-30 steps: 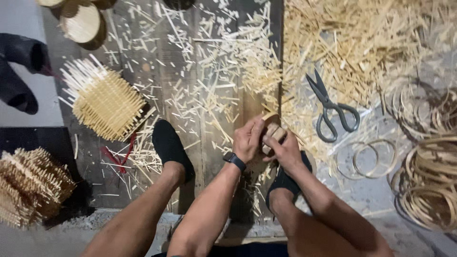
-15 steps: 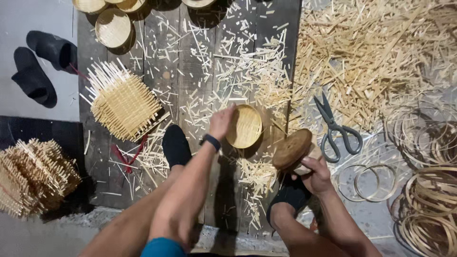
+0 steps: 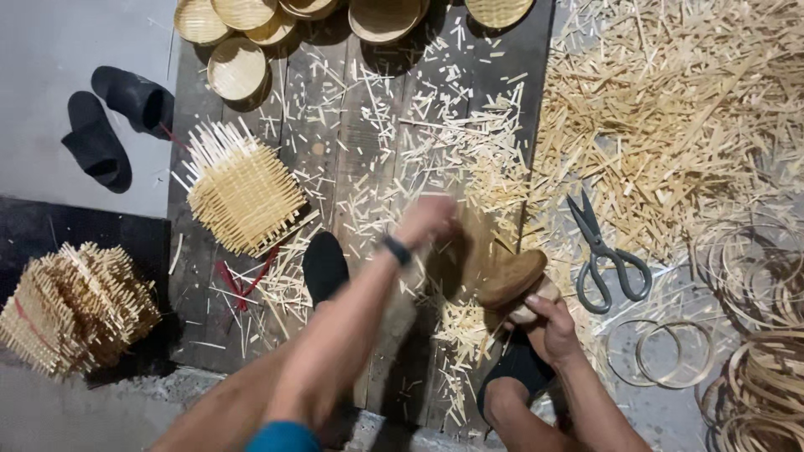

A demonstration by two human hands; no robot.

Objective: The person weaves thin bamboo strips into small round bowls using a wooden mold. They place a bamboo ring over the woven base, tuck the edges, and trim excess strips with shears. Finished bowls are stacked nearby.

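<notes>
Spread across the upper right of the frame: a broad heap of pale bamboo offcuts. Down the centre, dark wooden boards strewn with short splints. At lower left, a bundle of woven mats; at centre left, one square woven mat with loose ends sticking out. Along the top edge, a row of round woven trays. At lower right, coils of thin bamboo rings. At upper left, a pair of black slippers. Right of centre, grey scissors lying flat. At centre, left hand blurred, black wristband behind it, fingers impossible to tell. Just below centre right, right hand wrapped around the base of a brown rounded wooden block, fingers curled tight on it.
</notes>
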